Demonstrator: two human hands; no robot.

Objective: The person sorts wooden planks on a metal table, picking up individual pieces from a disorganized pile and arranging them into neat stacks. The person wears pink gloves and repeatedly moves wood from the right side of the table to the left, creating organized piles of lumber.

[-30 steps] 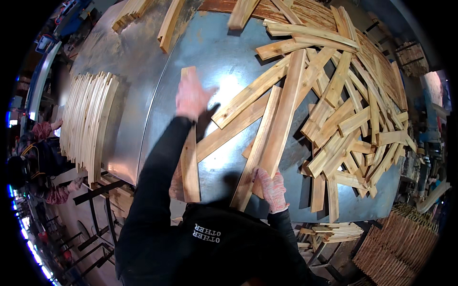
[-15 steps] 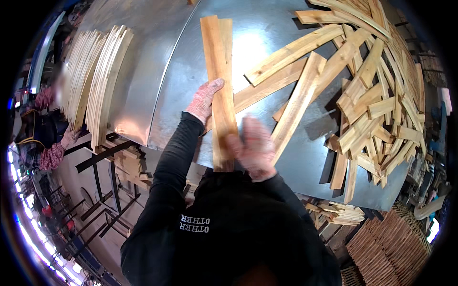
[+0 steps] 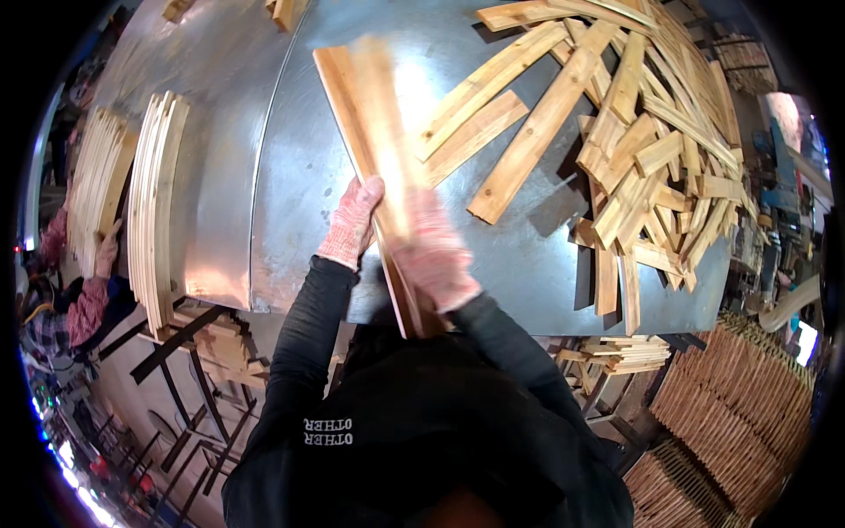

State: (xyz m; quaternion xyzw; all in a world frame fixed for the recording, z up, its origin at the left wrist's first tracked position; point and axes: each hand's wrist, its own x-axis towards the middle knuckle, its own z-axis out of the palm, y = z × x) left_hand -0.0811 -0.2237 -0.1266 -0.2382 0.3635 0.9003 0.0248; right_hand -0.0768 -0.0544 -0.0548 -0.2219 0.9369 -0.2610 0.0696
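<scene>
My left hand (image 3: 352, 222), in a pink-and-white knit glove, is closed round the left edge of a long flat wooden board (image 3: 339, 92) that slants over the metal table near my body. At least one more board seems to lie against it, though how many I hold is unclear. My right hand (image 3: 433, 251), gloved alike and smeared by motion, grips a second, lighter wooden board (image 3: 392, 132) just to the right. That board is blurred and overlaps the first. The fingers of my right hand are partly lost in the blur.
Loose boards (image 3: 546, 123) fan out to the right on the metal table (image 3: 304, 158), running into a large heap (image 3: 656, 167). Upright rows of boards (image 3: 154, 211) stand at the left, where a co-worker's hand (image 3: 107, 251) touches one row. Stacked wood (image 3: 731, 405) sits at lower right.
My right hand has taken the nearest loose board from the right and brought it against the boards in my left hand. Those boards now tilt more to the left. The whole view has shifted.
</scene>
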